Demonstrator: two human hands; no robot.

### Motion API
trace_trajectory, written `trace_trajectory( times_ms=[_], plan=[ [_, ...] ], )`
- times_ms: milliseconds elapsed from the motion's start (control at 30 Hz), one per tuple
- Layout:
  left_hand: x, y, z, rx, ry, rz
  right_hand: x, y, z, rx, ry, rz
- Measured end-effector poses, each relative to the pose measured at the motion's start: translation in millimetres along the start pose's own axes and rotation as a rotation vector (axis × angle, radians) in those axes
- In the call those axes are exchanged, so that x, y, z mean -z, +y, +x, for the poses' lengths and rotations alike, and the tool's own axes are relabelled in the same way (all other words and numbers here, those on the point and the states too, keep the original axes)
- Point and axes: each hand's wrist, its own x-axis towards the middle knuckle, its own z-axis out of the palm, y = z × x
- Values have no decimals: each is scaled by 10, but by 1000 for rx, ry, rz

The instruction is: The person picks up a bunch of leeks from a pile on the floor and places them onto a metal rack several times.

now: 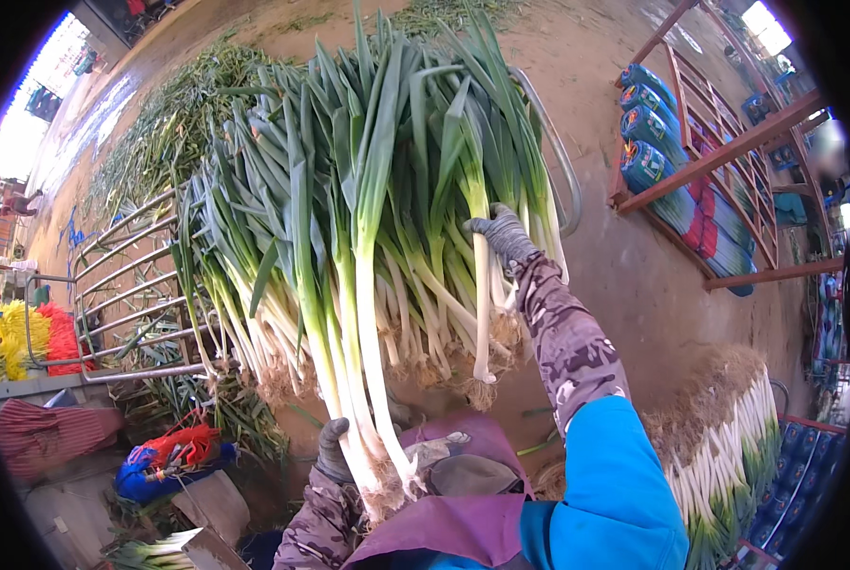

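Note:
A thick spread of leeks with green tops and white stems lies on a metal rack. My left hand, in a grey glove, grips a few long leeks by their white stems at the lower middle, their roots beside the purple apron. My right hand, also gloved, is closed on a single leek at the right of the spread, around the top of its white part; its root hangs downward. Camouflage sleeves cover both forearms, with blue cloth at my right upper arm.
Loose leaves litter the floor behind the rack. Wrapped bundles sit in a rusty frame at right, above stacked leeks. Yellow and red cords, a striped cloth and a blue-red bundle lie left. A person is far left.

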Motion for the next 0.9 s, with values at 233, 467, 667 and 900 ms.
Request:
trace_trajectory(
  times_ms=[233, 467, 667, 900],
  plan=[
    [-22, 40, -8, 16, 21, 17, 5, 25, -86, -126, -326, 964],
    [-121, 25, -47, 26, 43, -26, -5, -117, -30, -45, -59, 562],
    [-145, 26, -88, -54, 144, 22, -178, -725, -240, -83, -587, 1287],
    [-301, 34, -137, -122, 135, 90, -189, 112, -531, -115, -569, 832]
  ],
)
